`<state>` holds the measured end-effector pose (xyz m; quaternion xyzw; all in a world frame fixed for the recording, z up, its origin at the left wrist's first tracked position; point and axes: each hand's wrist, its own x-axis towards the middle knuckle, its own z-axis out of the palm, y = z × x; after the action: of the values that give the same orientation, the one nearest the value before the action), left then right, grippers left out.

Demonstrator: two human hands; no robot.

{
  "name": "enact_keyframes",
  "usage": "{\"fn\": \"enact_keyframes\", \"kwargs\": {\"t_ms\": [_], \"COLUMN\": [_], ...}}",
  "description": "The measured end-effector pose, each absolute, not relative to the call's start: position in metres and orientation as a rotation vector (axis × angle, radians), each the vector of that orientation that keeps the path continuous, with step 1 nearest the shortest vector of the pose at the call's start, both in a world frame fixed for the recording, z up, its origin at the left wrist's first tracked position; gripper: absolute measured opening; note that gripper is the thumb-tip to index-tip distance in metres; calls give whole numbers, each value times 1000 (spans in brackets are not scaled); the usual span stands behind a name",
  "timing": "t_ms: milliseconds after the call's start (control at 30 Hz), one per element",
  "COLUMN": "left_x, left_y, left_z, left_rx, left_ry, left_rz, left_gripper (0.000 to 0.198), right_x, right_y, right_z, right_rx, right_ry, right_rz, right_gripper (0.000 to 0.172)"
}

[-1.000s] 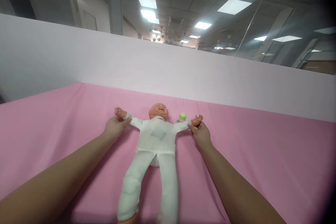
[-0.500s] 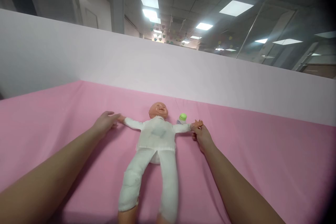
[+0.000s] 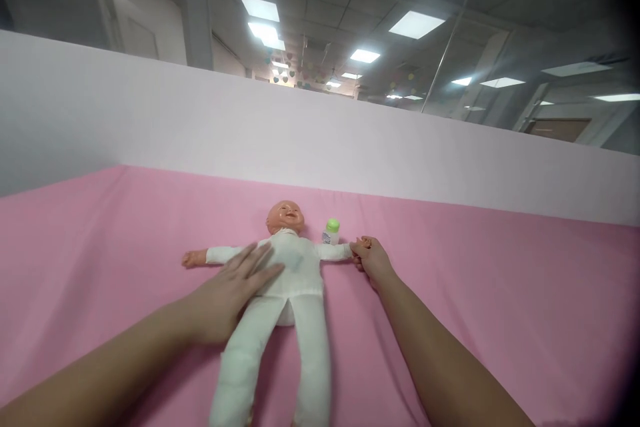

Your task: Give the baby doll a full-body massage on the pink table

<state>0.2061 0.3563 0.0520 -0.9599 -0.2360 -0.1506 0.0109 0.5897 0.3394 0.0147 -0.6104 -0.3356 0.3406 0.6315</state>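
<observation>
A baby doll (image 3: pixel 300 273) with a bare head and a white cloth body lies face up, its arms stretched out sideways. My left hand (image 3: pixel 233 290) is over the left side of its chest, fingers spread and holding nothing. The doll's arm on the left lies on the pink cover, its hand free. On the right, my right hand (image 3: pixel 373 260) is closed on the doll's hand, thumb and fingers pinched around it. Just above that arm stands a small clear bottle (image 3: pixel 331 233) with a green cap.
A pink cover (image 3: pixel 475 293) spreads under the doll. Behind it runs a low white wall (image 3: pixel 300 133), with glass above it. Beyond are ceiling lights and a doorway (image 3: pixel 145 27) at the left.
My left hand has let go of the doll's hand and moved right onto its chest, fingers spread. My right hand keeps its hold. The view has shifted slightly, showing more of the bottle.
</observation>
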Motion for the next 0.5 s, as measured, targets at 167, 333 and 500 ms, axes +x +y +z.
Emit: {"fn": "enact_keyframes", "kwargs": {"t_ms": [167,333,500], "left_x": [212,220,222], "left_y": [336,336,343], "left_z": [65,56,50], "left_rx": [-3089,-3139,-3207], "left_ry": [-359,-190,-576], "left_rz": [-540,-827,-1407], "left_gripper": [99,78,59], "right_x": [594,595,571], "right_y": [342,343,332], "right_z": [11,10,23], "right_rx": [-1455,-1440,-1289], "right_ry": [-744,-800,-1042], "right_rz": [763,714,531], "right_gripper": [54,63,70]}}
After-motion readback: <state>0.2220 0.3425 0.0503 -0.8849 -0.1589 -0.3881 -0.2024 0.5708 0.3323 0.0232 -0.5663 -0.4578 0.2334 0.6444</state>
